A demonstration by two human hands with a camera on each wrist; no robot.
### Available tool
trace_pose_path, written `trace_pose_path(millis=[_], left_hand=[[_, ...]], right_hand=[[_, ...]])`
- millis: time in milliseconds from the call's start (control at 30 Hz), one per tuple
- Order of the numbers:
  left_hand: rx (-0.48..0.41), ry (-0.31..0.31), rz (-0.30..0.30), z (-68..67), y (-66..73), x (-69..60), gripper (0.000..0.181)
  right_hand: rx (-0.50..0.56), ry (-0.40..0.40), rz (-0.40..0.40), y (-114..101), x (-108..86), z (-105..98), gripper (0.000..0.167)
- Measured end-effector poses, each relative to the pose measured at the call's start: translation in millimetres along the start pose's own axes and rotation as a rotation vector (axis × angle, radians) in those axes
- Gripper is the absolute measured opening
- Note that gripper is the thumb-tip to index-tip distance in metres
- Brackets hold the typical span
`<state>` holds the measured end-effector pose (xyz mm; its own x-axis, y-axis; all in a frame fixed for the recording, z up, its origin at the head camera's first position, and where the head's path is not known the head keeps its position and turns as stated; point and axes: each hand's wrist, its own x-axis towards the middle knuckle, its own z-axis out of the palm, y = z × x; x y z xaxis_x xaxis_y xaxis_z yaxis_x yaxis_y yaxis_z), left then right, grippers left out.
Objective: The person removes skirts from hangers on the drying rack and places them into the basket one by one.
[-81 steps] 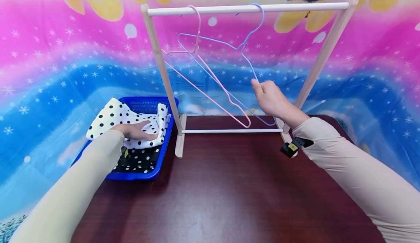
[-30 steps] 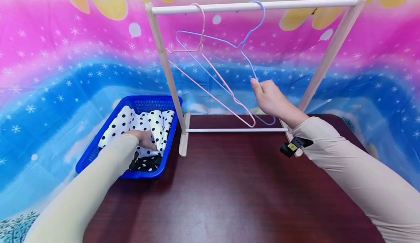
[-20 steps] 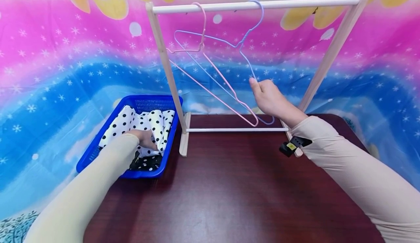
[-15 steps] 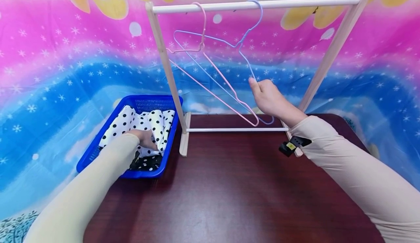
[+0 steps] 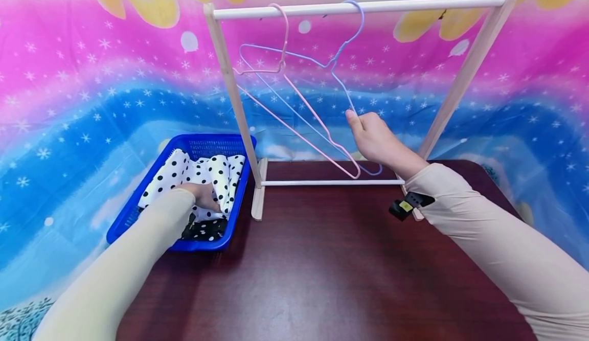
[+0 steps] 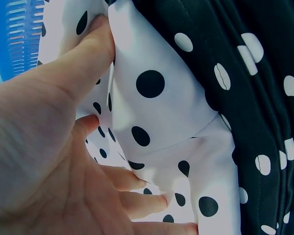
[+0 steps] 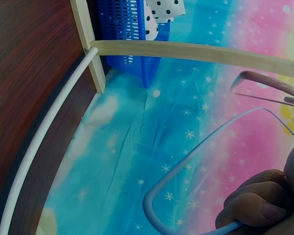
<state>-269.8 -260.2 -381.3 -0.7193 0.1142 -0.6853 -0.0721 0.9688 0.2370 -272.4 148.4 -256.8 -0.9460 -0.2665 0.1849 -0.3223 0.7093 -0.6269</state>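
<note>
On the left in the head view, my left hand lies on a white cloth with black dots inside a blue basket. The left wrist view shows the thumb and fingertips touching folds of this white cloth, with the fingers mostly extended. Beside it is a black cloth with white dots, its edges folded in layers. My right hand grips one side of a blue hanger, whose hook sits over the rack's top bar. A pink hanger hangs to its left.
A rack with a white top bar and wooden posts stands on the dark brown table. Its left post is close beside the basket. A printed curtain hangs behind.
The white dotted cloth, earlier draped over the basket's left rim, now lies inside it. My left hand has shifted with it. My right hand and the blue hanger have moved slightly left.
</note>
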Motion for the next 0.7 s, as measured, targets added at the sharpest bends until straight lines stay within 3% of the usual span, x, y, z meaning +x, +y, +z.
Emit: trace_pose_path(millis=[700], left_hand=[[-0.018, -0.003, 0.002, 0.4, -2.4, 0.1, 0.103]], right_hand=[[0.013, -0.004, -0.009, -5.9, 2.4, 4.8, 0.059]])
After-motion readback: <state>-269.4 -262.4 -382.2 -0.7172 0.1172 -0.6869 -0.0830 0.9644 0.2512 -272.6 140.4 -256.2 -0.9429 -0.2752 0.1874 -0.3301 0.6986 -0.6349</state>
